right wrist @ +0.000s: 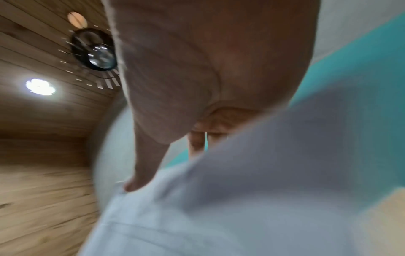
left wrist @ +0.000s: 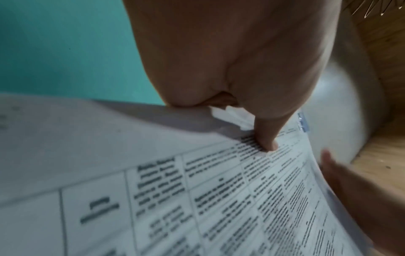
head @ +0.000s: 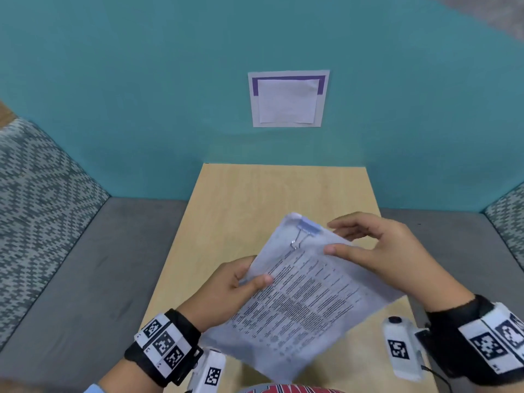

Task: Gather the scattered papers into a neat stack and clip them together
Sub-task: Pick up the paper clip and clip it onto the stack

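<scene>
A stack of printed papers point(head: 306, 293) hangs tilted above the wooden table point(head: 255, 194). A pale blue binder clip point(head: 307, 228) with silver wire handles sits on its far edge. My left hand point(head: 255, 276) pinches the stack's left edge, thumb on top and fingers underneath. In the left wrist view the thumb point(left wrist: 269, 143) presses the printed sheet point(left wrist: 197, 199), and the clip point(left wrist: 303, 123) shows beyond it. My right hand point(head: 340, 239) pinches the far right edge near the clip, thumb on the page and fingers behind it. The right wrist view is blurred, with the thumb point(right wrist: 140, 173) on the paper point(right wrist: 241, 199).
The narrow table runs to a teal wall, where a white sheet with a purple band point(head: 287, 99) is posted. Grey benches with patterned cushions point(head: 42, 208) flank the table on both sides. White wrist cameras point(head: 401, 347) hang below my wrists near the table's front edge.
</scene>
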{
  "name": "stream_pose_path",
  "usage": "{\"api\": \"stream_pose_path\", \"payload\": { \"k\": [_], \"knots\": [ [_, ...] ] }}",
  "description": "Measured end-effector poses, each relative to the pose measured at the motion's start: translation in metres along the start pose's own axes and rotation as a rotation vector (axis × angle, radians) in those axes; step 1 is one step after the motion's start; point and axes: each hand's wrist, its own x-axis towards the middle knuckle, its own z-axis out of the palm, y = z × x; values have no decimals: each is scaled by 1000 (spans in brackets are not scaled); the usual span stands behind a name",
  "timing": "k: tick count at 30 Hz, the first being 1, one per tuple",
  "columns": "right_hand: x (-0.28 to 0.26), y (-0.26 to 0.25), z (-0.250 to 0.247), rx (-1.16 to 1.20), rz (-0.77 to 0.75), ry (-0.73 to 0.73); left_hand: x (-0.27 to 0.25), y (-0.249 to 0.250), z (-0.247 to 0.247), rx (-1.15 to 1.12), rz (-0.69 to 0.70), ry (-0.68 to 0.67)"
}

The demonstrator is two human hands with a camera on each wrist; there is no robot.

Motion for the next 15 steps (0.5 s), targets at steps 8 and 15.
{"api": "stream_pose_path", "payload": {
  "k": [8,15],
  "knots": [
    [-18,96,33,776,464,-212,26,2,-3,-295,-20,176],
    [-20,142,104,716,680,-27,47,-106,-1,-356,-548,66]
  ]
}}
